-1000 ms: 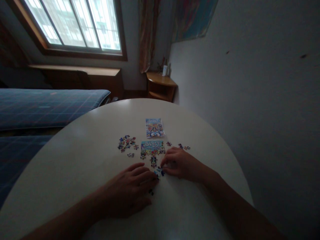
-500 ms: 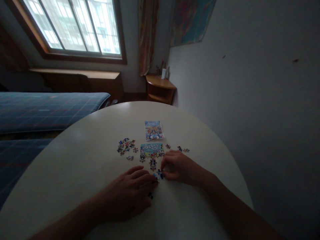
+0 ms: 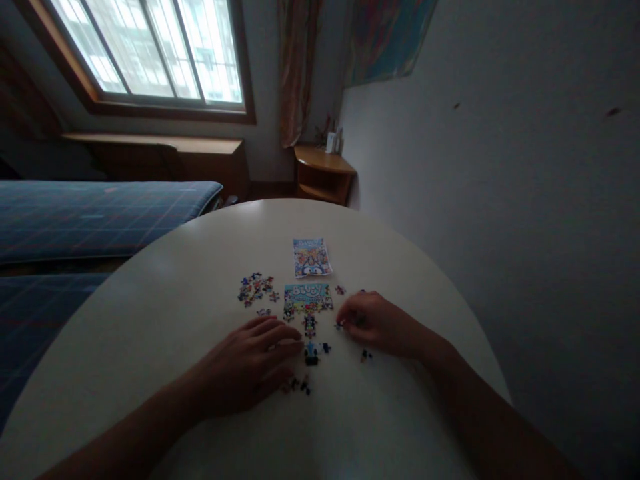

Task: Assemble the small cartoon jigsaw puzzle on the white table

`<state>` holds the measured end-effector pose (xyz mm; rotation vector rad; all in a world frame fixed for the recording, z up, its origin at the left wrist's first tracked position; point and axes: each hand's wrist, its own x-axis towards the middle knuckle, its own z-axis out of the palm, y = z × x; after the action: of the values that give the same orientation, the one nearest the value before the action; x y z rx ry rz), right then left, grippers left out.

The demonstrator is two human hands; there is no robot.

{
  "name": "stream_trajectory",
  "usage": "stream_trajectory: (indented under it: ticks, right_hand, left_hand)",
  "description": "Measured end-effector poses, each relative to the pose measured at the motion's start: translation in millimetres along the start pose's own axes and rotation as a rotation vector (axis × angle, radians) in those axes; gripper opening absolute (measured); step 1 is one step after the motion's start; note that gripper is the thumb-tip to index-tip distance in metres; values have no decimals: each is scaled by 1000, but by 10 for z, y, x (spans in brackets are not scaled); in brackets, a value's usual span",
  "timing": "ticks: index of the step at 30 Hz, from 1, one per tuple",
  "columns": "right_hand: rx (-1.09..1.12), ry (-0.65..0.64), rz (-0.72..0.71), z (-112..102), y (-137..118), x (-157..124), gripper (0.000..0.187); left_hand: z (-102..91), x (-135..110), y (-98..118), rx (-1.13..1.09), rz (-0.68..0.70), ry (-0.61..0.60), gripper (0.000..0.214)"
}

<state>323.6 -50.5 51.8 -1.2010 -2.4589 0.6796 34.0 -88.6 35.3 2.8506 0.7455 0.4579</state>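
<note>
The left hand point(image 3: 250, 363) lies palm down, fingers loosely spread, beside the small puzzle cluster point(image 3: 313, 349) on the table point(image 3: 165, 300), while the right hand point(image 3: 377, 323), curled at a loose piece point(image 3: 339, 326), pinching or not I cannot tell, has shifted rightward off that cluster.

The round table point(image 3: 200, 267) has a smooth, pale top, its soft gloss brightest toward the far edge; the loose puzzle pieces point(image 3: 256, 288) and the joined section point(image 3: 307, 295) look like printed card; the picture sheet point(image 3: 312, 257) looks like thin, slightly shiny paper. The mattress point(image 3: 100, 213) is covered in matt plaid cloth; the curtain point(image 3: 295, 73) is folded fabric; the corner shelf point(image 3: 323, 159) looks like wood with a faint sheen; the wall point(image 3: 500, 233) is flat and matt.
</note>
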Motion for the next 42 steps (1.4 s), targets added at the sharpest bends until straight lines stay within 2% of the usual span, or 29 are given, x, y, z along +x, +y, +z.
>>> stream_trajectory:
  ticks: [4,12,16,19,23,30,37,42]
  right_hand:
    - [1,-19,30,-63,111,-36,16]
    - [-28,-26,71,-205,228,-111,12]
    - [-96,56,31,-157,198,-62,12]
    - [-177,138,-11,-47,228,9,21]
    - [-258,160,-40,94,304,84,37]
    - [-280,153,-59,109,387,97,31]
    - [-245,170,-36,85,398,81,31]
    - [-237,169,-36,81,378,81,33]
  left_hand:
    - [-2,-48,-152,12,-56,68,14]
    - [-59,-128,-276,79,-113,79,18]
    - [-52,-156,-359,159,-194,186,20]
    - [-33,-158,-412,221,-302,254,24]
    - [-1,-164,-474,251,-389,244,26]
    - [36,-190,-533,201,-439,209,22]
    - [55,-179,-522,172,-477,234,20]
    - [60,-170,-528,159,-430,245,20]
